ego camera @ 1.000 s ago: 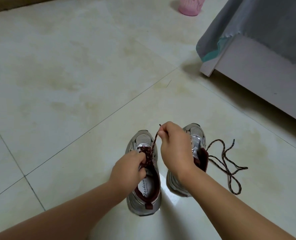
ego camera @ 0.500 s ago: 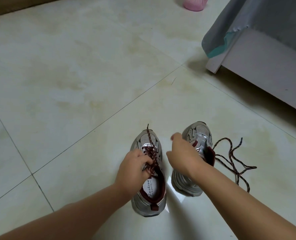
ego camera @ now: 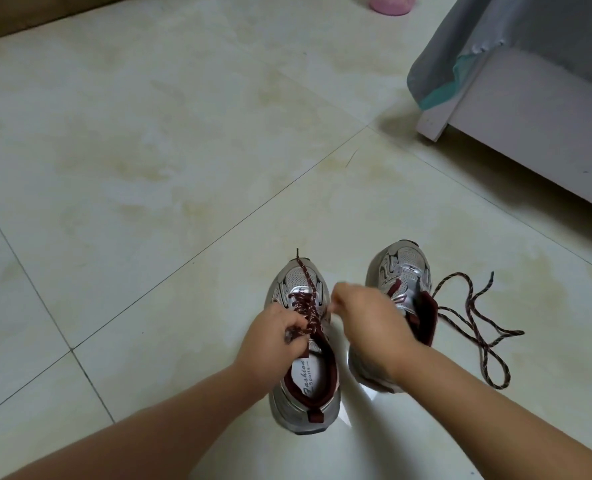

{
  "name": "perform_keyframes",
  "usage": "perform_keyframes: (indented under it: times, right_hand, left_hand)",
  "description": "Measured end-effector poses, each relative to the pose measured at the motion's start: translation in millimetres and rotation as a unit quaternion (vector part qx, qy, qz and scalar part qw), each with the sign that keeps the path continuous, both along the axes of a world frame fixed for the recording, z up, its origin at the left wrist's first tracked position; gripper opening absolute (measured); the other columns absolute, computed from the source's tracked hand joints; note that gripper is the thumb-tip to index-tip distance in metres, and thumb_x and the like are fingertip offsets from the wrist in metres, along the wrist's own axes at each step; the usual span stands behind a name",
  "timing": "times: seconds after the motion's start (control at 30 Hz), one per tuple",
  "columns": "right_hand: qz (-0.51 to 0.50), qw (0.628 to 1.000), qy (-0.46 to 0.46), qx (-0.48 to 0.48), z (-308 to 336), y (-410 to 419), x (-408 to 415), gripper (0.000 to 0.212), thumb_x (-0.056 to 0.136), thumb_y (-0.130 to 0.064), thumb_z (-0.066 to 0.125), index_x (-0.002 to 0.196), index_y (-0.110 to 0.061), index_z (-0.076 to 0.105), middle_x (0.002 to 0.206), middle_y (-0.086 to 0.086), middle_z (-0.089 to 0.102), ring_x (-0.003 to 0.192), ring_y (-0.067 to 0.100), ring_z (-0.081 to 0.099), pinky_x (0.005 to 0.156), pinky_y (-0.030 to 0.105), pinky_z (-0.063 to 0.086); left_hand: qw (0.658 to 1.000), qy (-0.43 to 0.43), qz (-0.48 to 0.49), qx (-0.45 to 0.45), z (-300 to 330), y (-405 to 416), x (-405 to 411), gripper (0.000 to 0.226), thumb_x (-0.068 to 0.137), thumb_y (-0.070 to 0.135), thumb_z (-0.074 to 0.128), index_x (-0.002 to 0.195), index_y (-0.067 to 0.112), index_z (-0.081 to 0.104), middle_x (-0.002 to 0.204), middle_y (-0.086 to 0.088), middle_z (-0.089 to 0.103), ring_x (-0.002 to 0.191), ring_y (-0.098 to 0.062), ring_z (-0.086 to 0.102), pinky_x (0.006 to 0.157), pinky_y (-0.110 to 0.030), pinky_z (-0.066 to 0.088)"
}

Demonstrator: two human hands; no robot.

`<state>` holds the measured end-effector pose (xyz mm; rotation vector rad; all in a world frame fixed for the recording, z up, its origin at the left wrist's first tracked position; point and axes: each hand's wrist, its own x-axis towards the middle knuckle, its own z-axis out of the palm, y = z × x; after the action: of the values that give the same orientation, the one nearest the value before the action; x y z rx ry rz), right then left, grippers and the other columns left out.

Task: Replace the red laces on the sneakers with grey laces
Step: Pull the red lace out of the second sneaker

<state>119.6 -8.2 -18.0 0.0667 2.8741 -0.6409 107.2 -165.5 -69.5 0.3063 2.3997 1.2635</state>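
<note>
Two silver sneakers with dark red lining stand side by side on the tiled floor. The left sneaker [ego camera: 299,282] has a red lace [ego camera: 306,289] threaded in its eyelets, with one free end lying forward over the toe. My left hand [ego camera: 270,337] pinches this lace at the top eyelets. My right hand [ego camera: 370,320] hovers between the two shoes with its fingers curled and its fingertips hidden. The right sneaker [ego camera: 405,268] has no lace in it. A loose red lace [ego camera: 478,327] lies in loops on the floor to its right. No grey lace is in view.
A white piece of furniture [ego camera: 537,133] draped with a grey cloth [ego camera: 467,36] stands at the upper right. A pink container [ego camera: 389,3] sits at the top edge. Pale floor tiles spread to the left and ahead.
My right hand let go of the lace end it held up, and the end dropped over the left sneaker's toe. The right hand has lowered towards the shoes. The view shifted slightly.
</note>
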Motion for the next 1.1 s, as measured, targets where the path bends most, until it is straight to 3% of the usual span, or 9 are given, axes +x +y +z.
perform_keyframes:
  times: [0.1, 0.2, 0.27, 0.33, 0.43, 0.5, 0.63, 0.9, 1.1]
  right_hand:
    - [-0.257, 0.931, 0.098, -0.239, 29.6, 21.5, -22.7, 0.02, 0.093, -0.01, 0.045, 0.074, -0.012, 0.052, 0.062, 0.006, 0.055, 0.055, 0.016, 0.053, 0.054, 0.024, 0.041]
    - [-0.318, 0.839, 0.141, -0.418, 52.3, 30.1, -33.1, 0.018, 0.091, -0.002, 0.045, 0.078, -0.012, 0.053, 0.063, 0.006, 0.054, 0.047, 0.005, 0.052, 0.05, 0.018, 0.049]
    - [-0.296, 0.87, 0.089, -0.385, 47.7, 20.0, -28.8, 0.017, 0.092, -0.001, 0.046, 0.102, -0.014, 0.047, 0.079, 0.008, 0.058, 0.061, 0.013, 0.059, 0.064, 0.031, 0.053]
    - [-0.219, 0.955, -0.022, -0.201, 30.4, 7.7, -16.6, 0.026, 0.09, -0.008, 0.049, 0.115, -0.015, 0.043, 0.093, 0.008, 0.06, 0.081, 0.023, 0.062, 0.079, 0.04, 0.052]
    - [-0.068, 0.988, -0.136, -0.024, 7.0, -10.2, 6.7, 0.005, 0.085, -0.022, 0.054, 0.089, -0.021, 0.053, 0.099, 0.005, 0.064, 0.095, 0.025, 0.059, 0.079, 0.028, 0.046]
    - [-0.026, 0.992, -0.126, -0.02, -4.0, -18.3, 18.2, 0.009, 0.081, -0.025, 0.058, 0.083, -0.023, 0.049, 0.098, 0.001, 0.06, 0.094, 0.023, 0.057, 0.07, 0.028, 0.039]
    - [-0.013, 0.997, -0.019, -0.071, -20.3, -24.9, 25.6, 0.021, 0.079, -0.019, 0.06, 0.098, -0.021, 0.054, 0.101, -0.003, 0.052, 0.094, 0.019, 0.052, 0.074, 0.03, 0.039]
    - [-0.003, 0.995, 0.018, -0.094, -36.4, -29.7, 24.6, 0.01, 0.079, -0.024, 0.061, 0.086, -0.021, 0.054, 0.084, -0.008, 0.043, 0.082, 0.017, 0.051, 0.064, 0.028, 0.035]
    - [-0.009, 0.994, 0.022, -0.107, -39.8, -27.1, 26.2, 0.011, 0.076, -0.019, 0.062, 0.08, -0.02, 0.052, 0.08, -0.01, 0.045, 0.073, 0.015, 0.047, 0.061, 0.024, 0.029]
  left_hand:
    - [1.0, -0.001, -0.003, -0.004, 1.7, -0.9, 0.3, 0.019, 0.079, 0.009, 0.065, 0.077, 0.028, 0.062, 0.086, 0.008, 0.048, 0.079, -0.014, 0.056, 0.08, -0.034, 0.052]
    - [1.0, -0.017, -0.001, 0.003, 3.7, 0.5, 0.4, 0.028, 0.079, 0.009, 0.064, 0.071, 0.035, 0.056, 0.084, 0.009, 0.046, 0.074, -0.012, 0.055, 0.077, -0.029, 0.053]
    - [1.0, -0.001, -0.011, -0.022, 3.9, 2.9, 0.1, 0.032, 0.079, 0.009, 0.062, 0.068, 0.036, 0.051, 0.081, 0.012, 0.043, 0.066, -0.005, 0.048, 0.068, -0.012, 0.046]
    - [0.999, 0.007, -0.003, -0.035, 3.2, 5.8, -0.3, 0.032, 0.078, 0.008, 0.06, 0.067, 0.035, 0.048, 0.08, 0.012, 0.041, 0.062, -0.003, 0.043, 0.059, -0.006, 0.038]
    - [0.999, -0.01, 0.026, -0.026, 1.4, 10.2, 0.2, 0.031, 0.079, 0.006, 0.057, 0.066, 0.031, 0.046, 0.073, 0.009, 0.039, 0.056, -0.003, 0.04, 0.058, -0.008, 0.036]
    - [0.999, -0.02, 0.039, -0.015, 1.1, 10.0, 0.3, 0.032, 0.079, 0.005, 0.057, 0.065, 0.031, 0.044, 0.067, 0.008, 0.038, 0.054, -0.003, 0.039, 0.064, -0.015, 0.043]
    - [0.999, 0.02, 0.019, -0.042, 4.8, 4.0, 0.9, 0.032, 0.076, 0.007, 0.057, 0.062, 0.031, 0.042, 0.066, 0.007, 0.041, 0.054, -0.001, 0.041, 0.056, -0.009, 0.034]
    - [0.999, 0.011, -0.007, -0.029, 8.9, -2.0, -4.6, 0.032, 0.074, 0.006, 0.059, 0.062, 0.031, 0.043, 0.081, 0.01, 0.044, 0.068, 0.001, 0.043, 0.063, -0.004, 0.033]
    - [0.989, -0.008, -0.139, -0.047, 26.3, -4.8, -14.1, 0.012, 0.075, 0.018, 0.051, 0.068, 0.009, 0.052, 0.086, -0.004, 0.043, 0.082, -0.015, 0.042, 0.075, -0.025, 0.035]
